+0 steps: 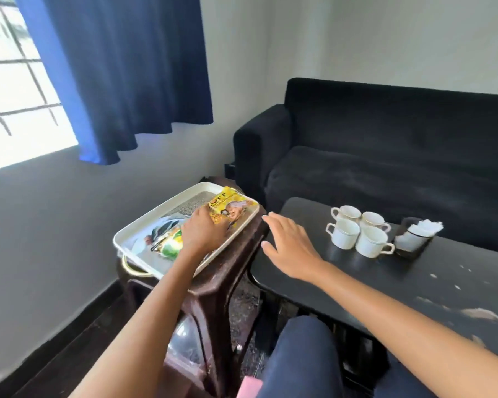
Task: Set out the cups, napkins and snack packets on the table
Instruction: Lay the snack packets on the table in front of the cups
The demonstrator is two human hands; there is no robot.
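Note:
Several white cups point(357, 232) stand clustered on the black table point(414, 282), beside a dark holder of white napkins point(417, 232). A cream tray point(156, 214) rests on a brown stool to the left and carries a yellow snack packet point(230, 206), a green packet point(171, 245) and a grey-white packet point(161, 226). My left hand point(203, 232) lies on the tray with its fingers on the yellow packet's near end; whether it grips the packet is unclear. My right hand point(289, 245) hovers open, fingers spread, over the table's left end.
A black sofa point(385, 156) stands behind the table. The brown plastic stool point(222, 285) sits tight against the table's left end. A blue curtain point(121, 76) and a window fill the left wall. My knee point(299, 360) is in front of the table.

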